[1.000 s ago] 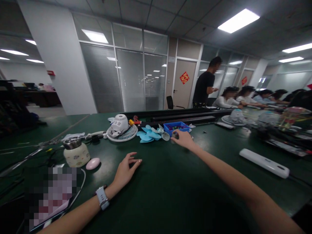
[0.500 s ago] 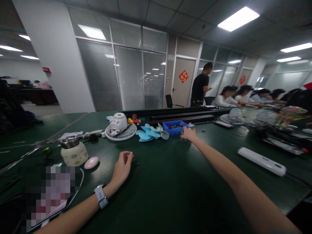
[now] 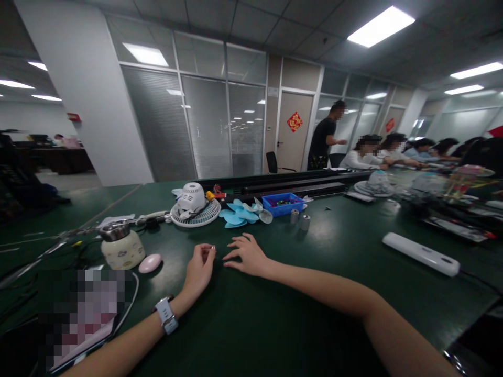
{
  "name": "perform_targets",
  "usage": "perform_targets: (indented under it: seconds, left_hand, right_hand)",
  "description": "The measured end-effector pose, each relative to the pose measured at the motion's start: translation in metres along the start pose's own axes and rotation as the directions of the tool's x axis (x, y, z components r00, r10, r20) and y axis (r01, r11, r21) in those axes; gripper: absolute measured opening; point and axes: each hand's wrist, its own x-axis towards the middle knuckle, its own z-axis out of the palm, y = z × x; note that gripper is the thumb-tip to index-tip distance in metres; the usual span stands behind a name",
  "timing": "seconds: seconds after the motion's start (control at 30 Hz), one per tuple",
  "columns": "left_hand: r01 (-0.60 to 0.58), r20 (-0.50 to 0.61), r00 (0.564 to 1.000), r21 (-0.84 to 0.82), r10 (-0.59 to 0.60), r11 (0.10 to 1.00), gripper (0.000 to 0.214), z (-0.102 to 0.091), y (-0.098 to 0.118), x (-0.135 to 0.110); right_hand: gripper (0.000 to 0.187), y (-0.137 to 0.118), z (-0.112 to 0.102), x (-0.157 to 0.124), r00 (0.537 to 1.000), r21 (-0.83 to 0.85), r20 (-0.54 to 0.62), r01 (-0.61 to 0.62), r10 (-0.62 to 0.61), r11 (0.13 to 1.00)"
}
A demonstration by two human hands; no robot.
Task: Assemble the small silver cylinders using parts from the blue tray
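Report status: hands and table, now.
Left hand pinched, contents unclear. Right hand flat on table, empty. Two metal cylinders upright beside blue tray, untouched. Fan blades beside tray.

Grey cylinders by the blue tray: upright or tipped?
Upright. The cylinders both stand on end on the table, beside the tray.

Both hands rest low and close together, left (image 3: 198, 269) curled, right (image 3: 247, 255) spread flat.

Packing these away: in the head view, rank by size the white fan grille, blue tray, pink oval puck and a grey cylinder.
1. white fan grille
2. blue tray
3. pink oval puck, though nearer the camera
4. grey cylinder
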Motion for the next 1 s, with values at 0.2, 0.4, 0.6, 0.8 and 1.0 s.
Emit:
perform_targets:
  seconds: [0.2, 0.4, 0.6, 0.8, 1.0]
  left_hand:
    - [-0.014, 0.010, 1.000, 0.021, 0.014, 1.000, 0.042, 0.000, -0.002, 0.001]
    - [0.000, 0.022, 1.000, 0.012, 0.000, 1.000, 0.044, 0.000, -0.004, 0.002]
    - [0.011, 0.026, 1.000, 0.032, -0.012, 0.999, 0.043, 0.000, -0.003, 0.002]
    - [0.003, 0.041, 0.999, 0.037, -0.005, 0.999, 0.046, -0.001, -0.002, 0.001]
    - [0.009, 0.063, 0.998, 0.069, -0.013, 0.998, 0.045, -0.001, -0.003, 0.002]
  right_hand:
    - [0.018, 0.025, -0.010, -0.002, 0.992, 0.016, -0.112, -0.065, 0.066, 0.998]
    - [0.028, 0.131, -0.082, -0.029, 0.810, -0.177, -0.339, -0.554, 0.478, 0.814]
    - [0.028, 0.190, -0.101, -0.057, 0.660, -0.304, -0.316, -0.751, 0.682, 0.587]
    - [0.031, 0.197, -0.090, -0.059, 0.607, -0.289, -0.333, -0.794, 0.722, 0.534]
    - [0.031, 0.197, -0.090, -0.057, 0.586, -0.272, -0.340, -0.810, 0.736, 0.519]
